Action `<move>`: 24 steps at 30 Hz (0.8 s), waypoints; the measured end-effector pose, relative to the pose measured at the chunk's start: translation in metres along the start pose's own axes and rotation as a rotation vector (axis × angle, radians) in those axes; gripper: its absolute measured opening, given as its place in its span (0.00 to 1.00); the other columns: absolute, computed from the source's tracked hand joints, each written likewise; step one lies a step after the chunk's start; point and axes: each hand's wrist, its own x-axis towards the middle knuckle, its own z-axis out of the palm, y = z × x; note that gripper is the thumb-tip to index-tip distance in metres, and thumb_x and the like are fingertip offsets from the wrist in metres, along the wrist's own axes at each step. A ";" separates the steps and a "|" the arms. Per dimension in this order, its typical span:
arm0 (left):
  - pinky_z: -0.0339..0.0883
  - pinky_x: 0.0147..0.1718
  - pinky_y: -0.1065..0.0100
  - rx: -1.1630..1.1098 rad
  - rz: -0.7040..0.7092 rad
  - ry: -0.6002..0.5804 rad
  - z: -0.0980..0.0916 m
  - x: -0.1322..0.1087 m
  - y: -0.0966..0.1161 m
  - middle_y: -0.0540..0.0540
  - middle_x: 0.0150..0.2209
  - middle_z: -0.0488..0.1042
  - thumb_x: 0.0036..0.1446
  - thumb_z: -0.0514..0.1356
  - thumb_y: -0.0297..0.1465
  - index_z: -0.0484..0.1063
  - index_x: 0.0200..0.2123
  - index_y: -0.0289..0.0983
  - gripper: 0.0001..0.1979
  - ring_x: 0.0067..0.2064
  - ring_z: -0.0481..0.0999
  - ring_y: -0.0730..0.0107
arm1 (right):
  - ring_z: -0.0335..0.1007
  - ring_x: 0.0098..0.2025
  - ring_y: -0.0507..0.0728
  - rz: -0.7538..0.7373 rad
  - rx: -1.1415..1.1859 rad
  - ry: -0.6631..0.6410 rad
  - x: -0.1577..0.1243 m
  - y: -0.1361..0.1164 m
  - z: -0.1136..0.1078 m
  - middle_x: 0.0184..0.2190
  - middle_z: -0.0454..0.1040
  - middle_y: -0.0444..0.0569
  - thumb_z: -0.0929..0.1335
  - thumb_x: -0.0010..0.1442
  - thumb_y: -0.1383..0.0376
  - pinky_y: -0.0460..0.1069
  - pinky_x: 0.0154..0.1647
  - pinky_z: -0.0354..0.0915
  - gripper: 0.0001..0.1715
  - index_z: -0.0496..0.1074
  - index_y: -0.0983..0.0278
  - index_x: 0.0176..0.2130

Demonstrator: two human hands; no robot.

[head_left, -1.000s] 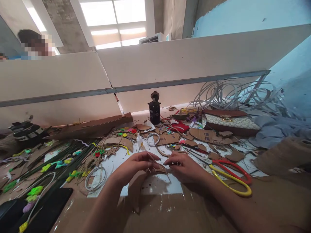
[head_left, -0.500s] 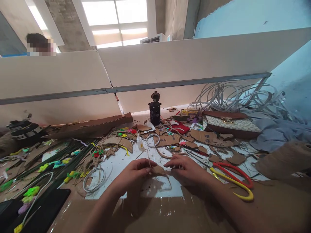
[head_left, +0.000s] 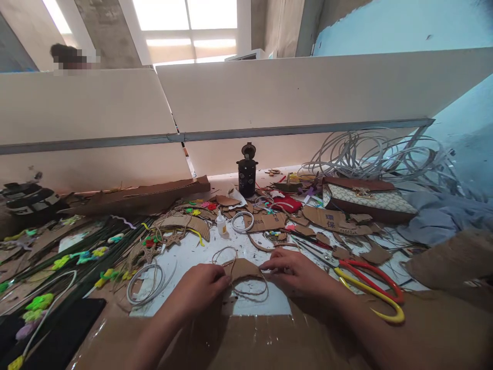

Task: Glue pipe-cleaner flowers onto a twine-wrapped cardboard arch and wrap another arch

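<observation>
A small curved piece of brown cardboard [head_left: 243, 269] is held low over the white work surface, its arch facing up. My left hand [head_left: 208, 288] is closed on its left end, thumb and fingers pinched together. At the other end, my right hand [head_left: 289, 271] grips the tip, with the thumb partly hidden. Thin beige twine [head_left: 252, 297] hangs in a loose loop below the piece, and more of it curls above its left end. Just beyond stands a small white glue bottle [head_left: 221, 224].
Red-and-yellow-handled scissors [head_left: 370, 280] lie right of my right hand. A coil of white cord [head_left: 148, 285] sits left. Cardboard scraps [head_left: 265, 222], a black bottle [head_left: 247, 177] and a patterned handbag [head_left: 367, 198] are further back. Yarn flowers [head_left: 40, 303] lie at left.
The cardboard piece has turned so its curved face shows more fully. My left hand has moved left and down, and the twine has shifted into a loop below the piece.
</observation>
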 end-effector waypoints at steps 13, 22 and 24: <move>0.66 0.46 0.61 0.141 0.218 0.160 0.018 -0.001 0.013 0.42 0.43 0.77 0.65 0.53 0.31 0.77 0.39 0.38 0.12 0.48 0.74 0.58 | 0.71 0.42 0.57 -0.015 -0.047 0.024 -0.003 -0.004 0.004 0.38 0.74 0.48 0.68 0.64 0.66 0.49 0.44 0.65 0.17 0.81 0.52 0.50; 0.67 0.47 0.61 0.063 0.237 0.224 0.032 0.001 0.007 0.42 0.44 0.76 0.65 0.54 0.28 0.78 0.41 0.38 0.11 0.48 0.73 0.59 | 0.71 0.43 0.56 -0.025 -0.096 0.010 -0.003 -0.005 0.004 0.39 0.74 0.48 0.66 0.67 0.66 0.48 0.43 0.64 0.17 0.80 0.53 0.51; 0.67 0.47 0.60 0.062 0.241 0.232 0.034 0.002 0.005 0.42 0.44 0.76 0.65 0.54 0.28 0.78 0.41 0.38 0.12 0.47 0.73 0.59 | 0.71 0.43 0.56 -0.032 -0.100 0.010 -0.004 -0.006 0.004 0.39 0.73 0.47 0.66 0.67 0.66 0.48 0.44 0.64 0.17 0.79 0.52 0.51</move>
